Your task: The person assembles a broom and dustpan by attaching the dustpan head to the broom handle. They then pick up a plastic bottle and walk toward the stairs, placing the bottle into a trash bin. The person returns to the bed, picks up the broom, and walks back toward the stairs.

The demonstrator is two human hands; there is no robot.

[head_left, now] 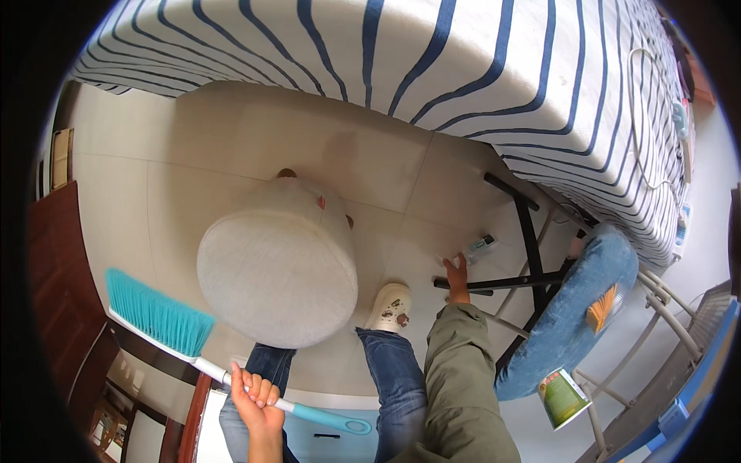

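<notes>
My left hand is wrapped round the white and light blue handle of a hand brush, thumb along the handle. The brush's teal bristles point up and away at the left. My right hand reaches low to the floor beside the dark crossed legs of a folding stool. Its fingers are closed at the near end of a clear plastic bottle with a label, which lies on the floor. Part of that bottle is hidden by the fingers.
A round pale pouf stands before my legs. Right of my arm is a blue plush stool seat bearing a small orange-bristled brush. A green tub is near the stool. A striped cloth hangs ahead.
</notes>
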